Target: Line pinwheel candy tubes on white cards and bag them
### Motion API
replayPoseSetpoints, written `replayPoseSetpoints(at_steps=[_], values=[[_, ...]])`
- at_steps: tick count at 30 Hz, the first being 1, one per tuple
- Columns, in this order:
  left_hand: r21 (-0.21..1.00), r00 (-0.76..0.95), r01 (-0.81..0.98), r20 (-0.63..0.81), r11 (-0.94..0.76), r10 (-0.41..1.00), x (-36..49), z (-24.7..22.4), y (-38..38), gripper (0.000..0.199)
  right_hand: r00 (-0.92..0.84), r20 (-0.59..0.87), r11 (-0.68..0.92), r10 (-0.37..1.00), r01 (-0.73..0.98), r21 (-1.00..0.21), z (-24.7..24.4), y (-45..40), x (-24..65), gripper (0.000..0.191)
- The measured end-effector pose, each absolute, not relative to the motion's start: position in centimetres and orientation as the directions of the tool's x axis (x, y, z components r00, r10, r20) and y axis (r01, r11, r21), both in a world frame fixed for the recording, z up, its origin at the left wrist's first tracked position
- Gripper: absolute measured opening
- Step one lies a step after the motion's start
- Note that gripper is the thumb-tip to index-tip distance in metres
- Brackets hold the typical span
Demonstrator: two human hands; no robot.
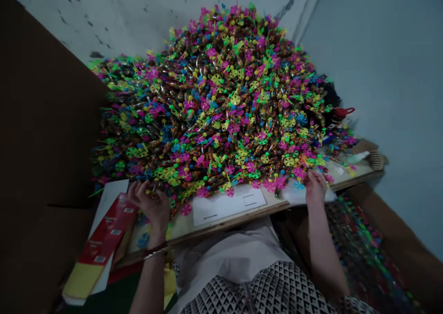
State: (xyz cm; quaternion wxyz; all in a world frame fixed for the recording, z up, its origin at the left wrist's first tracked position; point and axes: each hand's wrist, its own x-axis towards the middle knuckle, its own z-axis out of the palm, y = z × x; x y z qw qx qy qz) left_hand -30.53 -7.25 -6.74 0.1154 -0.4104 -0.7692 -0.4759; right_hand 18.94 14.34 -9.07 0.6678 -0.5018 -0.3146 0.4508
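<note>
A huge heap of small plastic pinwheels on cellophane-wrapped sticks [207, 106], in neon pink, green, yellow and blue, covers the wooden board [182, 228]. My left hand [149, 203] lies curled at the heap's near left edge, its fingers among the sticks. I cannot tell whether it grips any. My right hand [315, 187] rests at the near right edge, touching pinwheels and a white paper sheet [304, 194]. Another white sheet [228, 204] lies on the board between my hands.
A red and white packet [107, 226] and yellow sheets [83, 279] lie beyond my left arm. A dark brown surface [44, 97] rises at the left, and a pale wall [391, 74] at the right. More colourful sticks [360, 254] lie below the board, right of my lap.
</note>
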Motion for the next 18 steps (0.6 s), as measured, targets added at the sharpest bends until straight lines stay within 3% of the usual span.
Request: replayPoseSetpoints(at_steps=[2,5,11,14,18], values=[[0.542,-0.531,0.828,0.677,0.142,0.509,-27.9,-7.0,-6.1,0.06,0.544,0.019,0.145,0.839,-0.189,-0.971,-9.5,16.1,22.1,0.034],[0.427,-0.346,0.904,0.728,0.003,0.593,-22.5,-8.7,-4.9,0.071,0.591,0.062,0.14,0.804,-0.088,-0.986,-9.7,18.9,25.0,0.038],[0.257,-0.006,0.957,0.478,-0.133,0.878,-12.2,-12.7,-5.4,0.068,0.491,0.193,0.164,0.849,0.102,-0.981,-7.9,26.9,24.8,0.042],[0.184,0.032,0.977,0.363,-0.105,0.931,-10.0,-13.6,-5.8,0.062,0.431,0.281,0.11,0.858,0.379,-0.919,-6.1,33.0,24.2,0.044],[0.131,0.009,0.99,0.344,-0.057,0.939,-9.6,-13.8,-5.7,0.06,0.362,0.354,0.063,0.862,0.617,-0.784,-3.6,41.2,23.7,0.048]])
